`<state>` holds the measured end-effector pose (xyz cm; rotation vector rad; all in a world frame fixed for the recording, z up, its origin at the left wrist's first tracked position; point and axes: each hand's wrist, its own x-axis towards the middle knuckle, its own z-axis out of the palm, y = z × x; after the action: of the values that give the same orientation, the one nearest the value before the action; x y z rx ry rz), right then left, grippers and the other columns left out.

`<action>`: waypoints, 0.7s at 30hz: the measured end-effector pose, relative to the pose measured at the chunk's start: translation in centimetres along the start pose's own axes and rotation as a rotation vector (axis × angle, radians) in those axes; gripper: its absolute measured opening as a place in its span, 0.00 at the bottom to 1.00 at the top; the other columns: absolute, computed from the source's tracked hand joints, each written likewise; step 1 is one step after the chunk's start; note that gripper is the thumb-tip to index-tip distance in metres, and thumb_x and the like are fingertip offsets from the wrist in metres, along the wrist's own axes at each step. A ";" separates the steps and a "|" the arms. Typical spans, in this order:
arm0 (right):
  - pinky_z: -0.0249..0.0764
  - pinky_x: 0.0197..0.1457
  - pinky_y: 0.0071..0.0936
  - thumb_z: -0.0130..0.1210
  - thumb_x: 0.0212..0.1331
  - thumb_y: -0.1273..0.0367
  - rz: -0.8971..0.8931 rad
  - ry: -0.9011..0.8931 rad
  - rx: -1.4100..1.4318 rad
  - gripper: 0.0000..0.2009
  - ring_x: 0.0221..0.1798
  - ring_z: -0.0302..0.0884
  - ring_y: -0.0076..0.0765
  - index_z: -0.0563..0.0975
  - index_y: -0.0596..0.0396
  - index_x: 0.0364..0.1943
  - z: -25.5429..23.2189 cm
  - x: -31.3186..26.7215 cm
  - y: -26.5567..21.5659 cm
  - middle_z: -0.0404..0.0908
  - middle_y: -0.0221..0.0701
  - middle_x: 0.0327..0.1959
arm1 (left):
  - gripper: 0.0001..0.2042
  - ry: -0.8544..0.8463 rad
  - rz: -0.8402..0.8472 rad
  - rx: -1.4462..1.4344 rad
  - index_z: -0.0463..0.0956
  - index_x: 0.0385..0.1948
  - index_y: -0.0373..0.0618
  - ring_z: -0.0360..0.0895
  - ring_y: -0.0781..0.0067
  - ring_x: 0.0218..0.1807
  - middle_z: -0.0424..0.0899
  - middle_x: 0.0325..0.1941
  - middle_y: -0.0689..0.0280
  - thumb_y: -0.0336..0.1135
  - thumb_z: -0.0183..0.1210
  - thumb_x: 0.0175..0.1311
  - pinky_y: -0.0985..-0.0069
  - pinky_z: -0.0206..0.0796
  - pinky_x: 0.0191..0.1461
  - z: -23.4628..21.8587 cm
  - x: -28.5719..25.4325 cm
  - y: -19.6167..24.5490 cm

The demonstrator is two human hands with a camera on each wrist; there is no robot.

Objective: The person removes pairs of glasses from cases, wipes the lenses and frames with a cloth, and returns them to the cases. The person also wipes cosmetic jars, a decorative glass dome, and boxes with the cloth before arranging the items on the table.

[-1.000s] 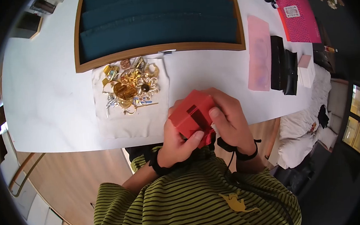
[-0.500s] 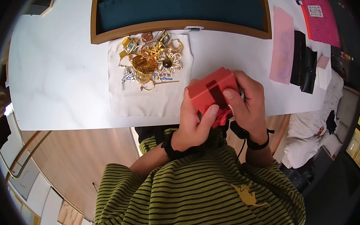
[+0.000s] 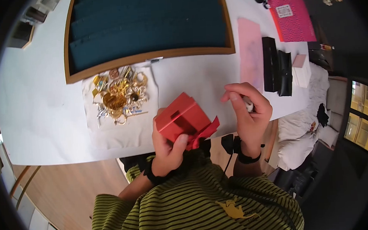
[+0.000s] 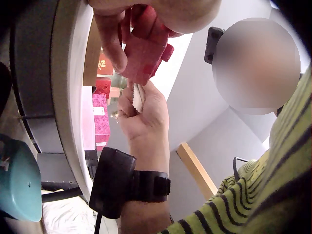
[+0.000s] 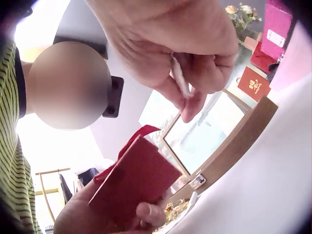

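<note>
In the head view, the left hand [image 3: 168, 152] grips the red box [image 3: 187, 113] near the table [image 3: 36, 103], likely steadying it. In the left wrist view, the right hand [image 4: 148, 114] holds a white piece [image 4: 138, 99], perhaps cloth; in the right wrist view, it hovers apart.

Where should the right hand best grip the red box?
Perhaps grip the red box by its far right edge, from the right: this looks straight and bare, while the left hand holds the near left and the bow sits near right.
</note>
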<state>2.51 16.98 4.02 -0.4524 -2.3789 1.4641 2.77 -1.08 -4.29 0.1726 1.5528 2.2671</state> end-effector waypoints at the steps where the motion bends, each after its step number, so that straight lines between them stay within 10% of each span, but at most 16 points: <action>1: 0.66 0.30 0.18 0.52 0.56 0.79 -0.094 0.010 -0.024 0.07 0.28 0.75 0.23 0.80 0.62 0.36 -0.4 0.2 0.3 0.80 0.32 0.27 | 0.21 -0.002 0.038 0.026 0.62 0.51 0.32 0.68 0.65 0.48 0.67 0.48 0.55 0.31 0.54 0.57 0.72 0.59 0.55 0.1 0.2 0.1; 9: 0.70 0.33 0.24 0.50 0.52 0.80 -0.116 -0.026 0.412 0.10 0.28 0.78 0.31 0.80 0.58 0.36 0.2 -1.8 -5.5 0.80 0.35 0.26 | 0.22 -0.012 -0.032 0.057 0.63 0.53 0.31 0.67 0.62 0.52 0.66 0.52 0.53 0.33 0.55 0.58 0.69 0.57 0.58 -0.4 -0.6 -0.6; 10: 0.69 0.29 0.23 0.55 0.45 0.78 -0.244 -0.570 -0.056 0.10 0.24 0.77 0.33 0.81 0.52 0.33 -3.4 0.0 -7.0 0.79 0.33 0.25 | 0.22 -0.022 0.003 0.115 0.63 0.53 0.31 0.67 0.62 0.52 0.66 0.52 0.53 0.33 0.55 0.58 0.69 0.57 0.58 -0.3 -0.4 0.0; 13: 0.55 0.10 0.26 0.58 0.53 0.68 -0.453 -0.157 0.401 0.04 0.11 0.60 0.27 0.79 0.50 0.31 0.2 -0.8 -8.9 0.74 0.30 0.17 | 0.22 0.029 0.006 0.061 0.63 0.53 0.32 0.67 0.62 0.52 0.66 0.52 0.54 0.32 0.55 0.58 0.69 0.57 0.59 0.0 -0.6 -0.3; 16: 0.48 0.11 0.19 0.59 0.54 0.65 -0.728 -0.524 0.301 0.05 0.11 0.55 0.20 0.78 0.50 0.28 -1.5 0.1 -8.9 0.69 0.23 0.16 | 0.22 0.008 0.026 0.029 0.62 0.53 0.32 0.67 0.66 0.50 0.67 0.51 0.55 0.29 0.55 0.57 0.71 0.58 0.57 0.4 0.0 0.0; 17: 0.47 0.13 0.17 0.60 0.52 0.66 -0.213 -0.742 -0.016 0.04 0.12 0.53 0.18 0.78 0.48 0.27 -2.9 0.5 -13.2 0.66 0.20 0.17 | 0.21 0.004 0.011 0.026 0.62 0.53 0.32 0.68 0.66 0.50 0.67 0.50 0.56 0.29 0.55 0.57 0.72 0.58 0.57 0.4 0.2 0.0; 21: 0.50 0.15 0.19 0.61 0.45 0.69 -0.260 -0.776 -0.149 0.04 0.13 0.56 0.21 0.78 0.47 0.26 -2.3 0.3 -14.3 0.64 0.22 0.18 | 0.21 0.025 -0.002 -0.061 0.62 0.52 0.33 0.68 0.67 0.50 0.68 0.50 0.57 0.28 0.55 0.58 0.72 0.59 0.57 0.9 0.2 0.6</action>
<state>1.74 12.88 17.85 0.4819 -2.9769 1.5214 2.72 -0.39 -3.39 0.1259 1.4927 2.3202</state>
